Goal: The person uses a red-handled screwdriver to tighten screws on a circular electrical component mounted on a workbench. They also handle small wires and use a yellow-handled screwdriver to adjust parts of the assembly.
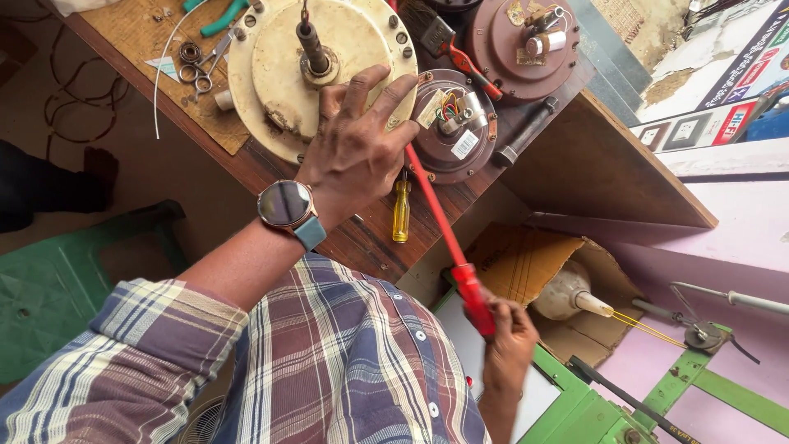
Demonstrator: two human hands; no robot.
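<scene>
The person's left hand (357,144) lies spread, palm down, on the rim of a cream-coloured ceiling-fan motor housing (288,66) that sits on the wooden workbench (575,156); the fingers are open and press on the housing's edge rather than closing round anything; a smartwatch (288,205) with a teal strap sits on that wrist. The right hand (505,345) is clenched round the red handle of a long red screwdriver (448,234); its shaft runs up and to the left, and its tip passes under the left hand's fingers at the housing's rim, so the exact contact point is hidden. A dark shaft (312,45) stands upright from the middle of the housing. Just beside the housing, to its right, lies a smaller brown motor part (456,127) with coloured wires in it; a second brown disc (526,45) lies beyond it. A small yellow-handled screwdriver (401,210) lies on the bench edge near the red shaft. Scissors (205,66) and teal-handled pliers (218,16) rest on a mat at the bench's far left; a cardboard box (526,263) holding a cream-coloured flask-like thing stands below the bench.
</scene>
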